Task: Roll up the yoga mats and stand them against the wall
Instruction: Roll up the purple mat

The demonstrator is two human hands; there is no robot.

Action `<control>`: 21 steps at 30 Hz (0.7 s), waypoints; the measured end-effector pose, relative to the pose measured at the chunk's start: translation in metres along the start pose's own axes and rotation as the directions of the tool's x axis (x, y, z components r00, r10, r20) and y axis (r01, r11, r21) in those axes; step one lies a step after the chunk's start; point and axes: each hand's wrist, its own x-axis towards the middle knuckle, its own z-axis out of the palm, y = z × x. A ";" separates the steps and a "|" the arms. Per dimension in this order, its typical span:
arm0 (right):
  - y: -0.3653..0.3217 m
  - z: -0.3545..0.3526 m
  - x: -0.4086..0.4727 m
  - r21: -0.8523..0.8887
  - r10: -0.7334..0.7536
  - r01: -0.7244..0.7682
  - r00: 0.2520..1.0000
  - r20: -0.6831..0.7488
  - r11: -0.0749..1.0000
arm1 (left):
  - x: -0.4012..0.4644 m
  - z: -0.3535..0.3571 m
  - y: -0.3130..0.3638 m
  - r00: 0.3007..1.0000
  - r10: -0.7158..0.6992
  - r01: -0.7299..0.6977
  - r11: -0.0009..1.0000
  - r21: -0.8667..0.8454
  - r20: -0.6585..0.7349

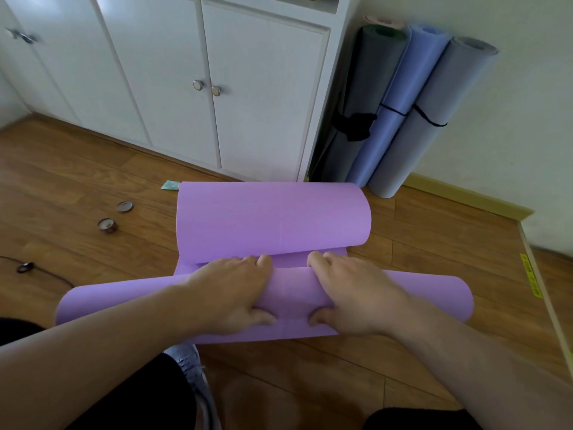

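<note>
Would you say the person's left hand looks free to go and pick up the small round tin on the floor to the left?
Probably not yet: the left hand grips the purple mat roll. The floor toward the tin looks unobstructed, so letting go would allow it.

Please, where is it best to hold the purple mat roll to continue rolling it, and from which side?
Probably from above, on the middle of the near roll of the purple mat, as the left hand and right hand do now: the roll lies crosswise, so fingers curl over its far edge, thumbs near.
</note>
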 end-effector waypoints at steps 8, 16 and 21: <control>-0.001 -0.004 -0.002 0.082 0.026 -0.030 0.998 0.052 0.996 | 0.001 0.005 -0.005 0.998 0.022 -0.029 0.991 -0.127 -0.056; 0.013 -0.001 0.003 0.083 0.055 -0.042 0.985 -0.163 0.996 | 0.004 -0.004 -0.005 0.973 -0.085 0.054 0.988 -0.145 -0.215; 0.011 0.003 0.005 0.050 0.042 -0.033 0.983 -0.181 0.998 | 0.007 -0.005 -0.001 0.975 -0.082 0.074 0.996 -0.044 -0.207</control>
